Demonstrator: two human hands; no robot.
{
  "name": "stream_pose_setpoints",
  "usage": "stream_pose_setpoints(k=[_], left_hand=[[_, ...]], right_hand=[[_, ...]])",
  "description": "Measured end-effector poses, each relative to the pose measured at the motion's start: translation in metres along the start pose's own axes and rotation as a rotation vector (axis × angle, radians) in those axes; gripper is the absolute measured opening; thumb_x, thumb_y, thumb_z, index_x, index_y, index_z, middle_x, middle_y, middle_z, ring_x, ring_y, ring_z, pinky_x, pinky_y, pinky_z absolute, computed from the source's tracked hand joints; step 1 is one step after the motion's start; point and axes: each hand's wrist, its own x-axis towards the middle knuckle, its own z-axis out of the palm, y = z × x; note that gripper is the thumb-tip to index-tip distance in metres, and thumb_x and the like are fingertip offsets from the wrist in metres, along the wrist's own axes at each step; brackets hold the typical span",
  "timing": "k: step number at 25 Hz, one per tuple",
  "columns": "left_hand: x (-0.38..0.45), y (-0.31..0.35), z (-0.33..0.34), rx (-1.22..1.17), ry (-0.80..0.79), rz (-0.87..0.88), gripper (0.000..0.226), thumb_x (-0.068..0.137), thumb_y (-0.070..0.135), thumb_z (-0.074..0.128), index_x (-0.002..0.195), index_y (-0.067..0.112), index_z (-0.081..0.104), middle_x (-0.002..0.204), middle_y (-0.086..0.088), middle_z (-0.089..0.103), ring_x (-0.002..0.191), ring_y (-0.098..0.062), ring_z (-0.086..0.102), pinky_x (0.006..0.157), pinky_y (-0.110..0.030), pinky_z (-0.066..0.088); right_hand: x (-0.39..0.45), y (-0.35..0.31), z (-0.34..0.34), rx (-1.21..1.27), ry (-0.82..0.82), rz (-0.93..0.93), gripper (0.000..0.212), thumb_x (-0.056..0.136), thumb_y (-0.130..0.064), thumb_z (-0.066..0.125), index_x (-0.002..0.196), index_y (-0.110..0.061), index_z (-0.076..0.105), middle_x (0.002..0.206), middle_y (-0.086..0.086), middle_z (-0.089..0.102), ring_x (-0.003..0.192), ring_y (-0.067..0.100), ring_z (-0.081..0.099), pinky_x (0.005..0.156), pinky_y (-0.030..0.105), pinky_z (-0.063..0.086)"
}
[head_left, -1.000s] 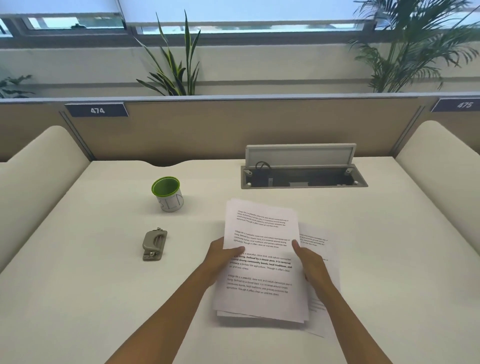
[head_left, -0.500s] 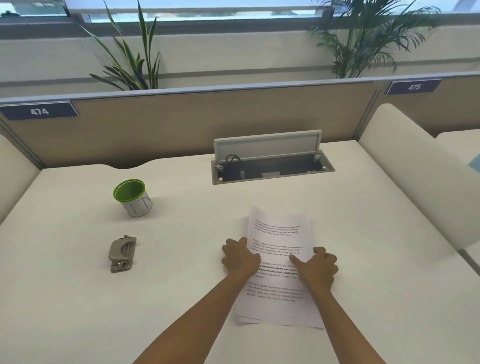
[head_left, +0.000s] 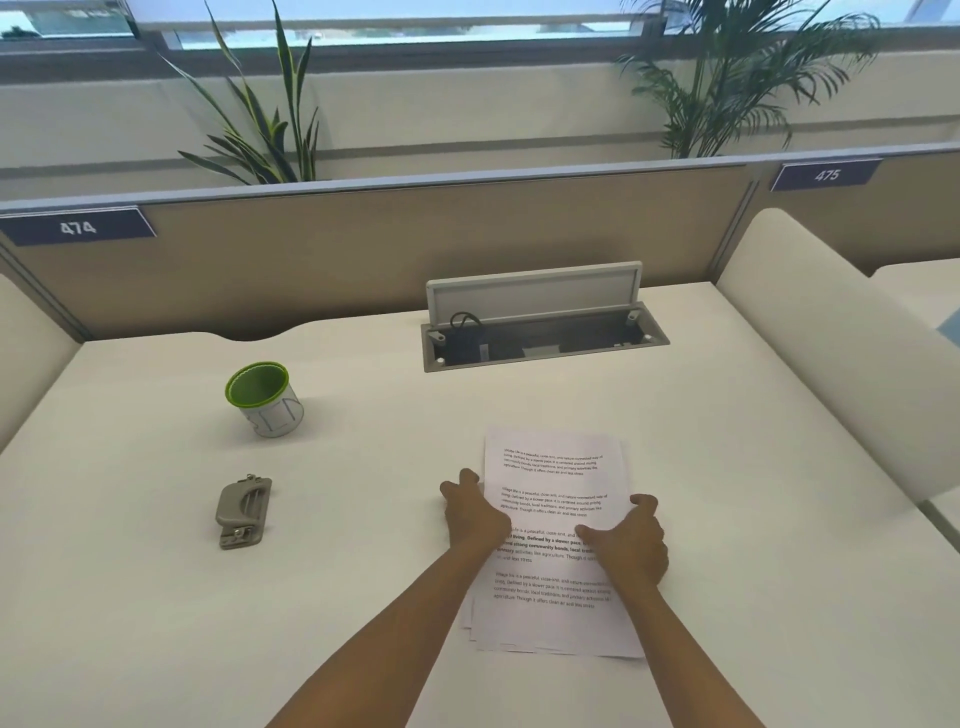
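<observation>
The paper stack (head_left: 550, 467), lifted 1 sec ago, now lies flat on the desk (head_left: 727, 519) — left hand (head_left: 475, 512) curled against its left edge, right hand (head_left: 631, 545) gripping its right edge, thumb on top. Left of stack: hole punch (head_left: 242, 512); beyond: green-rimmed cup (head_left: 265, 400), open cable box (head_left: 545, 345).

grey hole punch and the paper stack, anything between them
In the head view, only bare cream desktop separates the grey metal hole punch from the left hand at the edge of the white printed paper stack.

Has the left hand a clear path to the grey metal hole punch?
Likely yes: only bare white desk lies between the left hand and the grey metal hole punch, though it holds printed sheets.
</observation>
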Motion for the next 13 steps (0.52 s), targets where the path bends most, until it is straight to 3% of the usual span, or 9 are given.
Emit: stream_pose_setpoints(k=[3,6,10,13], left_hand=[[0.000,-0.004,-0.006,-0.154,-0.020,-0.067,0.074,0.064,0.001,0.081,0.126,0.011,0.043,0.124,-0.007,0.051,0.098,-0.024,0.060,0.073,-0.032,0.050],[0.000,-0.014,-0.010,-0.376,-0.072,-0.146,0.055,0.068,0.006,0.082,0.116,0.008,0.055,0.114,-0.007,0.068,0.096,-0.025,0.068,0.081,-0.036,0.059],[-0.001,-0.032,-0.022,-0.542,-0.158,-0.174,0.036,0.078,0.007,0.077,0.114,0.010,0.071,0.106,-0.009,0.077,0.096,-0.030,0.073,0.089,-0.048,0.060],[-0.005,-0.044,-0.045,-0.645,-0.168,-0.135,0.029,0.079,0.009,0.079,0.107,0.012,0.075,0.098,-0.008,0.080,0.089,-0.029,0.077,0.080,-0.046,0.063]], right_hand=[[0.001,0.002,-0.001,0.023,-0.059,0.029,0.094,0.059,-0.038,0.096,0.134,-0.013,0.046,0.131,0.010,0.066,0.119,0.033,0.064,0.098,0.043,0.048],[-0.002,0.003,0.004,0.103,-0.125,-0.030,0.082,0.060,-0.034,0.096,0.128,-0.015,0.054,0.123,0.007,0.070,0.111,0.032,0.067,0.081,0.034,0.048],[-0.011,-0.001,0.022,0.212,-0.231,-0.145,0.049,0.082,-0.035,0.081,0.122,-0.016,0.060,0.119,0.005,0.072,0.105,0.028,0.067,0.084,0.035,0.049],[-0.019,-0.009,0.026,0.381,-0.349,-0.202,0.029,0.082,-0.028,0.082,0.107,-0.019,0.072,0.107,0.001,0.079,0.093,0.020,0.074,0.085,0.039,0.059]])
